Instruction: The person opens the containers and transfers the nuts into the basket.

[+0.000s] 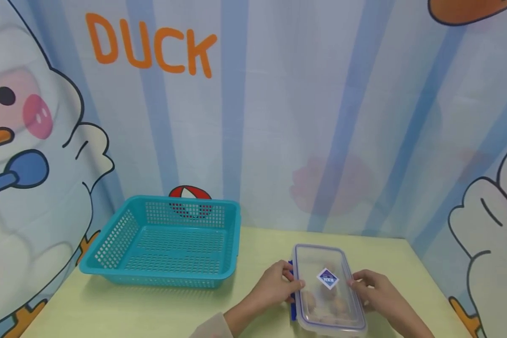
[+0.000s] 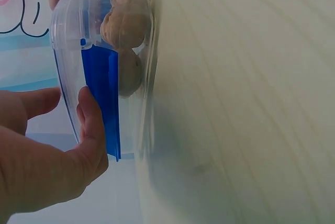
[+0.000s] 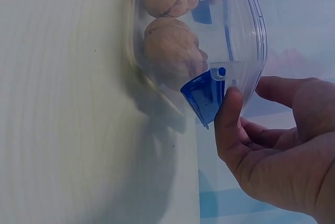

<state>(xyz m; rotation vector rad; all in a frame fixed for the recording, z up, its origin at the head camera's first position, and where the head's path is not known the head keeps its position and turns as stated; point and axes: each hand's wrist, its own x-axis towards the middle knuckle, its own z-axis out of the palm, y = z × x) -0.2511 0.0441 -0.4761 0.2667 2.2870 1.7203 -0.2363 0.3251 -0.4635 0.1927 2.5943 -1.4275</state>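
Note:
A clear plastic food container (image 1: 318, 257) with a blue-edged lid lies on the table at the lower right, a diamond-shaped label (image 1: 328, 278) on its top. Through its walls several walnuts (image 3: 172, 48) show. My left hand (image 1: 279, 284) grips the left edge, thumb on the lid rim and fingers at a long blue clip (image 2: 102, 82). On the opposite side my right hand (image 1: 376, 291) pinches the edge, thumb at the rim and a fingertip against another blue clip (image 3: 205, 96), which stands tilted out from the wall.
A turquoise plastic basket (image 1: 160, 272) with perforated walls stands to the left on the pale yellow table (image 1: 262, 249). Behind the table hangs a striped blue and white curtain (image 1: 274, 117) with duck pictures.

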